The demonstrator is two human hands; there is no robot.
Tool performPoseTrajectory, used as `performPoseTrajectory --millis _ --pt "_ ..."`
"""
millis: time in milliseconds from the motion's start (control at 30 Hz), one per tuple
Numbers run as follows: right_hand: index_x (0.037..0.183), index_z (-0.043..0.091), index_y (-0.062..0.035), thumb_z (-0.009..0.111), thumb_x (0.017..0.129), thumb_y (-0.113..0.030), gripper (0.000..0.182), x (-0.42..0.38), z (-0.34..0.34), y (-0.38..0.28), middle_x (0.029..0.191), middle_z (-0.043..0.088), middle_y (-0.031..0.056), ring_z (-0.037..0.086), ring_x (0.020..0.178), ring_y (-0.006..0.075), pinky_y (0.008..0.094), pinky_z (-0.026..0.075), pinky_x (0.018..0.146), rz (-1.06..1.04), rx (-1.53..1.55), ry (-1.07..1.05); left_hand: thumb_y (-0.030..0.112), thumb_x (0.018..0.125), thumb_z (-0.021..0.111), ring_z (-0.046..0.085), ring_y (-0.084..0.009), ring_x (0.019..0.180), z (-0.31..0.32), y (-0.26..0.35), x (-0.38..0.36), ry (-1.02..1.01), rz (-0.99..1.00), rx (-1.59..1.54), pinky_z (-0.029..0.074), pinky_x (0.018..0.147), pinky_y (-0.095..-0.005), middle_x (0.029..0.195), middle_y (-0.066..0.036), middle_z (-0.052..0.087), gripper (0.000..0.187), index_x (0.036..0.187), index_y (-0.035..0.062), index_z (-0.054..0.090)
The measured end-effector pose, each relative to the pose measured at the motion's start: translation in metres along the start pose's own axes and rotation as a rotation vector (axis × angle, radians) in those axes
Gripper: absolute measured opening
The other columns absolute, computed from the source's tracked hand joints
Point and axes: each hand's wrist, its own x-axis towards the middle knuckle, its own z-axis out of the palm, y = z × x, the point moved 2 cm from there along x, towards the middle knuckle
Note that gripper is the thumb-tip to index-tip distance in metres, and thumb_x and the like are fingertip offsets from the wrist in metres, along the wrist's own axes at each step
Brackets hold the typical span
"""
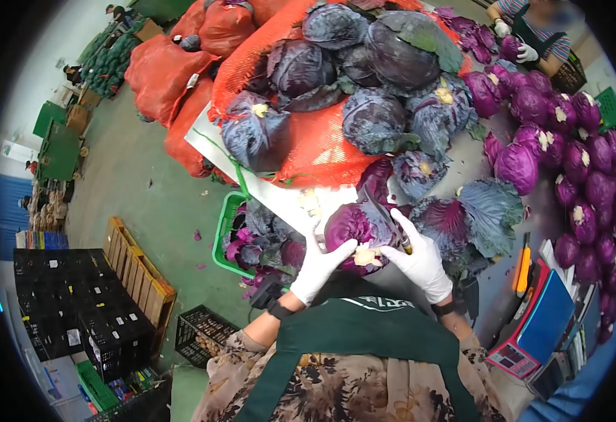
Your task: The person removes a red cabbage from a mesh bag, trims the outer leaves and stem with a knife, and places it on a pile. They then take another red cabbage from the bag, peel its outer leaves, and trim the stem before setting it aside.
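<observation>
A red cabbage (348, 226), partly stripped of its outer leaves, sits between my two gloved hands in front of my apron, its pale cut stem facing me. My left hand (318, 264) holds the cabbage's left side, thumb near the stem. On the right, my right hand (420, 259) touches the cabbage with its fingers and also holds a knife, whose dark curved blade (379, 209) lies against the leaves. Loose blue-green outer leaves (489, 214) lie just right of the cabbage. Untrimmed cabbages (374, 119) rest beyond it on a red mesh sack (325, 144).
Several trimmed purple cabbages (517, 169) are piled at right, near a co-worker's gloved hands (527, 53). A green crate (221, 239) of leaves stands at left below the table. An orange cutter (523, 267) and a red-edged scale (515, 357) are near my right side.
</observation>
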Motion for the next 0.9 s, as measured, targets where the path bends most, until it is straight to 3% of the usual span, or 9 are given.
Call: performPoseTrajectory --millis 67,100,133,200,233,367,667,767,900 --pt "0.143 0.043 -0.0159 0.076 0.080 -0.039 0.075 0.003 0.007 0.027 0.058 0.054 0.0112 0.053 0.051 0.0193 0.0333 0.043 0.054 -0.051 0.184 0.027 0.023 0.074 0.084 0.047 -0.0244 0.125 -0.002 0.005 -0.001 -0.161 0.191 0.167 0.040 0.105 -0.0380 0.138 -0.019 0.043 0.103 0.146 -0.0025 0.015" --pt "0.143 0.043 -0.0160 0.075 0.082 -0.037 0.072 0.002 0.006 0.024 0.060 0.055 0.0128 0.051 0.051 0.0197 0.0335 0.043 0.054 -0.014 0.217 0.018 0.031 0.067 0.087 0.044 -0.0309 0.130 0.002 0.026 -0.004 -0.149 0.464 0.608 0.036 0.108 -0.0421 0.142 -0.021 0.038 0.109 0.147 -0.0009 0.020" --pt "0.143 0.043 -0.0160 0.075 0.082 -0.037 0.072 0.003 0.008 0.023 0.060 0.055 0.0128 0.051 0.051 0.0197 0.0335 0.043 0.054 -0.011 0.218 0.017 0.031 0.067 0.087 0.044 -0.0309 0.130 0.001 0.031 0.005 -0.150 0.461 0.609 0.036 0.108 -0.0421 0.142 -0.021 0.038 0.109 0.147 -0.0009 0.020" --pt "0.146 0.039 -0.0160 0.074 0.082 -0.037 0.076 0.007 0.011 0.017 0.062 0.055 0.0132 0.052 0.051 0.0226 0.0342 0.043 0.054 -0.123 0.261 0.133 0.044 0.058 0.088 0.038 -0.0362 0.134 0.007 0.037 0.021 -0.320 0.668 1.132 0.029 0.112 -0.0448 0.143 -0.026 0.036 0.113 0.144 -0.0011 0.031" --pt "0.148 0.034 -0.0140 0.070 0.086 -0.034 0.075 0.004 0.001 0.006 0.064 0.056 0.0141 0.055 0.052 0.0272 0.0365 0.045 0.054 -0.036 0.152 0.083 0.048 0.056 0.088 0.040 -0.0378 0.132 0.006 0.036 0.026 -0.319 0.621 1.066 0.029 0.112 -0.0456 0.141 -0.024 0.040 0.107 0.139 -0.0011 0.041" --pt "0.149 0.031 -0.0098 0.059 0.093 -0.032 0.066 -0.014 -0.006 0.003 0.064 0.058 0.0155 0.061 0.056 0.0316 0.0403 0.046 0.053 -0.130 -0.002 0.143 0.049 0.055 0.088 0.040 -0.0366 0.131 0.005 0.034 0.031 -0.275 0.659 1.074 0.030 0.111 -0.0448 0.139 -0.023 0.044 0.108 0.138 -0.0006 0.042" --pt "0.151 0.021 -0.0046 0.057 0.094 -0.032 0.073 -0.018 0.011 -0.002 0.056 0.055 0.0120 0.056 0.047 0.0295 0.0399 0.044 0.048 -0.188 -0.161 0.038 0.050 0.056 0.088 0.041 -0.0342 0.131 0.008 0.037 0.030 -0.271 0.586 1.021 0.031 0.110 -0.0418 0.139 -0.021 0.045 0.111 0.140 -0.0028 0.038" --pt "0.150 0.022 -0.0037 0.058 0.094 -0.033 0.073 -0.015 0.013 -0.006 0.056 0.055 0.0121 0.057 0.048 0.0293 0.0400 0.044 0.048 -0.146 -0.232 0.033 0.050 0.056 0.088 0.040 -0.0340 0.132 0.011 0.036 0.030 -0.273 0.608 0.984 0.031 0.111 -0.0421 0.142 -0.022 0.041 0.113 0.141 -0.0037 0.036" --pt "0.149 0.024 -0.0038 0.057 0.094 -0.035 0.072 -0.009 0.018 -0.010 0.057 0.057 0.0136 0.059 0.050 0.0295 0.0407 0.045 0.049 -0.047 -0.237 0.045 0.046 0.053 0.089 0.047 -0.0384 0.124 0.018 0.040 0.028 -0.230 0.730 1.064 0.036 0.106 -0.0450 0.131 -0.023 0.048 0.106 0.135 -0.0041 0.042"
